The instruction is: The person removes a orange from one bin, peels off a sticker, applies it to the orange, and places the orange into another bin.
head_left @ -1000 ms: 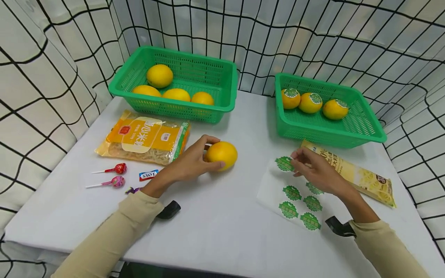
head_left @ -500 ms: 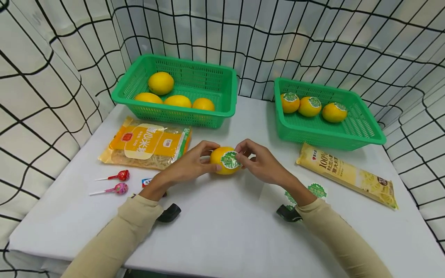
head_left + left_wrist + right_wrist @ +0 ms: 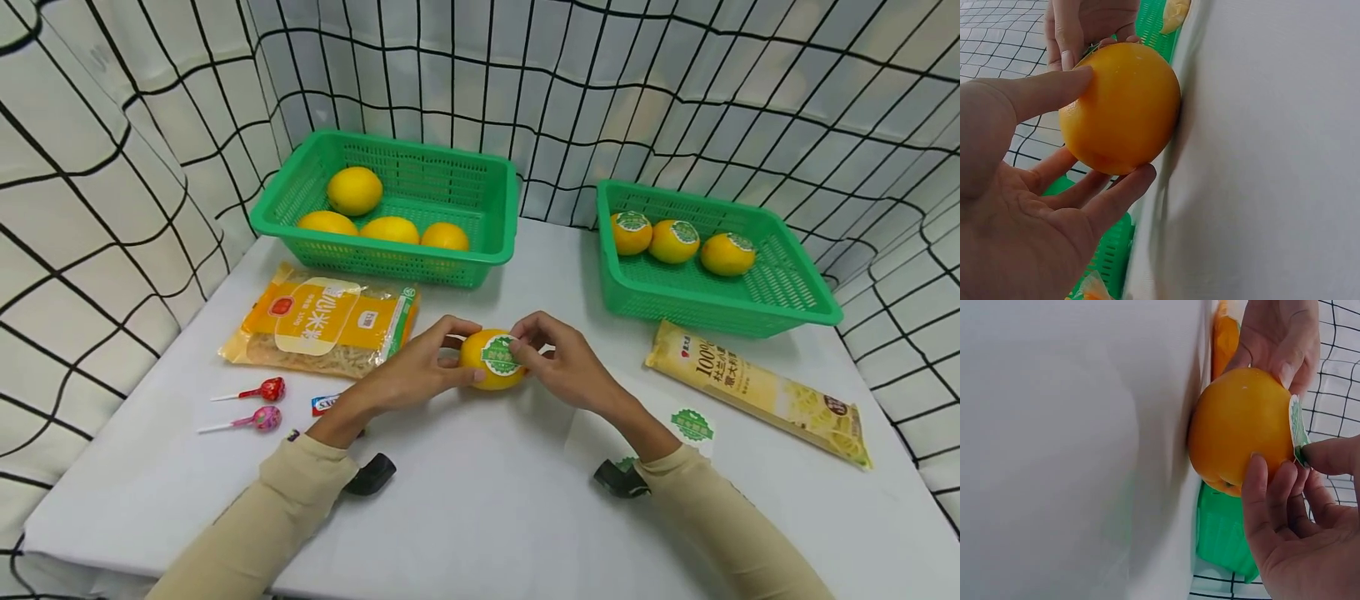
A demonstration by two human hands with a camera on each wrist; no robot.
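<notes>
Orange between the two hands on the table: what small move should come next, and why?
Probably the right hand should press the green sticker flat onto the orange. In the right wrist view the sticker's edge stands off the peel, pinched by the fingertips. The left hand steadies the fruit on the table, so it should stay put.

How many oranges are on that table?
8. Four plain ones lie in the left basket, three with stickers in the right basket, and one orange sits on the table between the left hand and right hand. None seem hidden.
</notes>
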